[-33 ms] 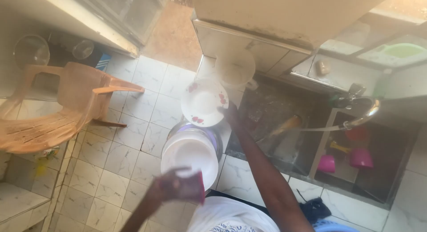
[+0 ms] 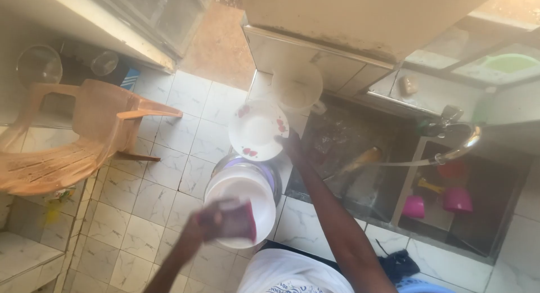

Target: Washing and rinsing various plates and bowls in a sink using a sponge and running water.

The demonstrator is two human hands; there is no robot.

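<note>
Right hand (image 2: 289, 144): arm stretched out over the sink side, fingers closed on the rim of a white plate with red flower marks (image 2: 256, 130), held raised and tilted.
Left hand (image 2: 216, 220): blurred, closed around a dark red cloth or sponge (image 2: 242, 221); grip itself hard to make out.
Below the hands: white bowl (image 2: 239, 194) stacked in a metal basin (image 2: 273, 177) down on the tiled floor (image 2: 163, 169); second pale round dish (image 2: 296, 86) beyond the plate.
Progress, judged: one plate in hand with the scrubber close by, so washing looks midway; stacked pieces apparently awaiting a turn or already handled, cannot tell which.
Sink (image 2: 467, 214): tap (image 2: 458, 141) running a thin stream; pink cups (image 2: 457, 198) lying inside.
Farther out: brown plastic chair (image 2: 79, 135) on the left.
</note>
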